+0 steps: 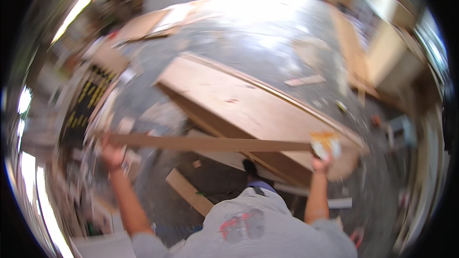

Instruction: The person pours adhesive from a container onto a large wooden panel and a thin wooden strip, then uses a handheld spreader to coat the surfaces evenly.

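A wooden strip (210,144) spans from left hand (112,154) to right hand (322,163).

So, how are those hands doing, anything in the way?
Left hand gripping long wooden strip. Right hand holding orange-and-white item at strip's other end. Large wooden piece partly behind strip.

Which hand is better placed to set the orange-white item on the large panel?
Probably the right hand: it holds the item and appears over the panel; the left hand, farther off, grips the wooden strip.
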Motion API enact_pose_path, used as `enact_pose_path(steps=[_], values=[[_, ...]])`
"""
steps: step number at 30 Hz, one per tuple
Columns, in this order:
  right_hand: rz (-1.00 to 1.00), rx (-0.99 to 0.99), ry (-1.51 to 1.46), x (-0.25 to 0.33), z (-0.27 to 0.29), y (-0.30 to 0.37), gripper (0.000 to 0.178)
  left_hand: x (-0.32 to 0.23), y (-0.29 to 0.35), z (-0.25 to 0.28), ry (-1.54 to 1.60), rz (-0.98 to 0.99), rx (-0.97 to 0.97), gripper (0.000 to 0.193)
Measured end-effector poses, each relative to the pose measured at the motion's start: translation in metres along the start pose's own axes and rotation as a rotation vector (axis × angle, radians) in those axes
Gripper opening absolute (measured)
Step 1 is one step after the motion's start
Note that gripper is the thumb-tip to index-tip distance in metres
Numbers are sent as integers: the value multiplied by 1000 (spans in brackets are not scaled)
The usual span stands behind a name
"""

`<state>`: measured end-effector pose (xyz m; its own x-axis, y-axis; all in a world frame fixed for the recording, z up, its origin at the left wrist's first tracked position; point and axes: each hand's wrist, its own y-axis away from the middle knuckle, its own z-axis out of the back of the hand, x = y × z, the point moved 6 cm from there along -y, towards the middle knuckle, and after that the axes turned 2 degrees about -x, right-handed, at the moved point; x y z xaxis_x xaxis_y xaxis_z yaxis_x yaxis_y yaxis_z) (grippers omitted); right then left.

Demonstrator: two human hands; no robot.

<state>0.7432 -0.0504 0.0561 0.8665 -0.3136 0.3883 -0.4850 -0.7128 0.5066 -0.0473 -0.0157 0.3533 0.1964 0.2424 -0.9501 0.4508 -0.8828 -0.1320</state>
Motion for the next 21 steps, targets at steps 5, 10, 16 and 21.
enact_pose_path(steps=[5, 10, 16, 21], values=[[1, -201, 43, 5, 14, -45, 46, 37, -73, -100, 124, -58, -141, 24], [-33, -253, 22, -10, 44, -81, 42, 56, -99, -124, 233, -37, -101, 25], [252, -313, 110, 39, 54, -65, 41, 103, -159, -171, 293, 72, -90, 42], [406, -421, 136, 87, 57, -18, 41, 161, -206, -187, 144, 231, -172, 45]])
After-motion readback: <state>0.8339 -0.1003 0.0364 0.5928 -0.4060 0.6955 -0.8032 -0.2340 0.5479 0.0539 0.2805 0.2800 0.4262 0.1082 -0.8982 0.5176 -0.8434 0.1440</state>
